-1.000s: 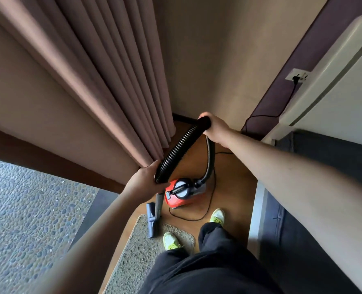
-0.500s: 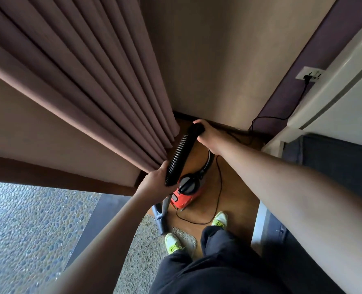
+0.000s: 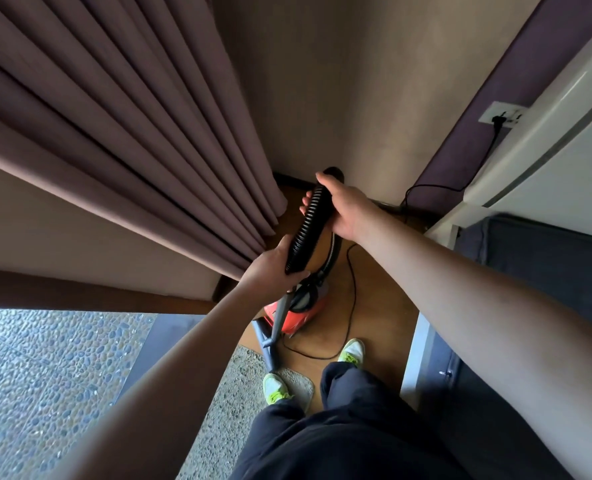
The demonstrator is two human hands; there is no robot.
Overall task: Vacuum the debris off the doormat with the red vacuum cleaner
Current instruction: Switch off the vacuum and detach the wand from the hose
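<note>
gripping the ribbed black hose point(image 3: 308, 230) of the red vacuum cleaner point(image 3: 298, 315), left hand point(image 3: 270, 271) low, right hand point(image 3: 348, 209) high

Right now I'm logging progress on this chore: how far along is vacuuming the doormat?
Done: the cord runs to the wall socket, and the red vacuum cleaner stands beside the doormat. In hand: left hand and right hand both grip the black hose, with the nozzle at the mat's edge. Left: sweeping the mat; I can't make out debris.
</note>
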